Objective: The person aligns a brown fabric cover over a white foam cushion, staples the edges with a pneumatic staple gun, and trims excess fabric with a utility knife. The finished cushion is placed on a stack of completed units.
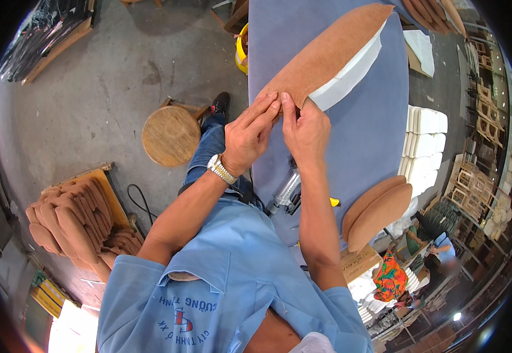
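Cover: a brown fabric cover [326, 53], leaf-shaped, lies across the blue-grey surface [362, 141], its near tip under both hands.
Pad: a white foam pad [350, 73] shows from under the cover's right edge, just beyond the right thumb.
Left hand: the left hand [247, 136] lies with fingers flat and close together on the cover's near tip, pressing it down; a metal watch [221, 169] sits on the wrist.
Right hand: the right hand [306, 130] pinches the cover's edge between thumb and forefinger, right where fabric meets foam.
Grip: both pressed together on the cover, none spread.
Step in hand: by my reading, the fabric is being drawn snug over the pad's tip. To do it well, I would keep the left palm firm as an anchor, pull the edge evenly with the right, and smooth out any pucker at the point before letting go.
Near the body: a metal hand tool [285, 193] lies at the surface's near edge, with two finished brown pads [376, 212] to its right.
Farther out: a round wooden stool [171, 135] stands on the concrete floor [91, 88]; a heap of brown cushions [71, 226] sits on a wooden pallet to the left; white foam blocks [426, 141] are stacked to the right.
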Action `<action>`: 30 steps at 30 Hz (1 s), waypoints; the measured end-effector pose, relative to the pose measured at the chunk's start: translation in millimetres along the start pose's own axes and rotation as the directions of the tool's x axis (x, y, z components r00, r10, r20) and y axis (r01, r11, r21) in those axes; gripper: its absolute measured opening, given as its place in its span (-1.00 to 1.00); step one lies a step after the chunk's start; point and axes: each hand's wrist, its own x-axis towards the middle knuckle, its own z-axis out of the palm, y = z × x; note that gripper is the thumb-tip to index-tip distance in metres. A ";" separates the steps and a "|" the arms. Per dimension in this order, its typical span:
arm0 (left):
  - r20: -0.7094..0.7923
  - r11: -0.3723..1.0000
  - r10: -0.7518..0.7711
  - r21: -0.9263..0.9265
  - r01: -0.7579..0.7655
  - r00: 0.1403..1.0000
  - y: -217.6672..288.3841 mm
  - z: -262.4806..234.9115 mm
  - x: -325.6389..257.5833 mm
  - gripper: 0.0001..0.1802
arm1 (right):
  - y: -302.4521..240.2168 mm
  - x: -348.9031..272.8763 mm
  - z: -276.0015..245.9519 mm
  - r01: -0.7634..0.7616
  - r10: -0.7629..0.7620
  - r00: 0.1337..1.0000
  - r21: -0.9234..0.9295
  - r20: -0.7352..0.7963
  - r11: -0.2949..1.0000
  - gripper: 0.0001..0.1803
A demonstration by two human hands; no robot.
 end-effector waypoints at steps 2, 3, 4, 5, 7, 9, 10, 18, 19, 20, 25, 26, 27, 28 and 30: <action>-0.004 0.996 -0.074 -0.046 0.073 0.997 3.2 -1.4 2.0 -0.48 | 10.3 -1.6 11.3 0.086 -0.078 0.994 0.089 -0.082 0.992 -0.58; -0.005 0.992 -0.110 -0.068 0.109 0.994 4.9 -2.1 3.2 -0.50 | 12.6 -2.3 14.5 0.086 -0.076 0.993 0.105 -0.090 0.991 -0.59; -0.004 0.988 -0.127 -0.092 0.127 0.992 5.3 -2.5 3.0 -0.50 | 14.2 -3.0 17.1 0.086 -0.074 0.992 0.119 -0.099 0.989 -0.61; -0.006 0.983 -0.144 -0.115 0.143 0.990 5.3 -3.3 3.0 -0.50 | 14.7 -2.8 19.2 0.089 -0.075 0.991 0.136 -0.107 0.987 -0.62; -0.004 0.972 -0.178 -0.156 0.175 0.984 6.8 -5.1 3.3 -0.50 | 14.6 -2.0 21.4 0.087 -0.066 0.991 0.196 -0.113 0.977 -0.63; 0.012 0.959 -0.208 -0.194 0.207 0.978 10.2 -6.3 5.1 -0.49 | 14.4 -0.8 21.4 0.064 -0.037 0.994 0.282 -0.101 0.957 -0.63; 0.021 0.962 -0.213 -0.172 0.213 0.977 11.3 -6.0 5.8 -0.46 | 14.2 -0.2 21.0 0.043 -0.016 0.997 0.338 -0.082 0.940 -0.63; 0.121 0.984 -0.179 0.032 0.176 0.976 13.6 -5.7 16.9 -0.32 | 17.8 2.8 18.1 -0.038 0.048 0.999 0.462 -0.008 0.886 -0.58; 0.125 0.983 -0.181 0.035 0.178 0.975 13.3 -6.3 16.3 -0.32 | 16.9 3.6 15.5 -0.049 0.047 0.999 0.473 0.017 0.880 -0.58; 0.132 0.984 -0.179 0.036 0.176 0.975 12.8 -6.8 16.8 -0.32 | 16.0 4.6 13.5 -0.059 0.047 0.998 0.484 0.037 0.873 -0.58; 0.166 0.987 -0.160 0.056 0.153 0.973 9.3 -9.4 17.0 -0.33 | 14.6 3.8 13.0 -0.084 0.069 0.996 0.589 0.049 0.804 -0.61; 0.175 0.988 -0.155 0.053 0.148 0.972 7.6 -9.8 16.4 -0.34 | 12.5 3.5 11.4 -0.093 0.074 0.996 0.597 0.056 0.797 -0.61; 0.185 0.988 -0.150 0.050 0.143 0.971 6.1 -10.2 16.0 -0.34 | 12.1 3.8 11.1 -0.096 0.075 0.995 0.603 0.059 0.792 -0.62; 0.186 0.990 -0.142 0.049 0.135 0.972 4.4 -10.4 15.9 -0.34 | 12.7 4.1 11.2 -0.099 0.077 0.995 0.608 0.063 0.787 -0.63; 0.189 0.992 -0.124 0.043 0.118 0.974 4.1 -10.7 16.6 -0.33 | 16.1 3.6 12.5 -0.114 0.085 0.993 0.626 0.077 0.771 -0.64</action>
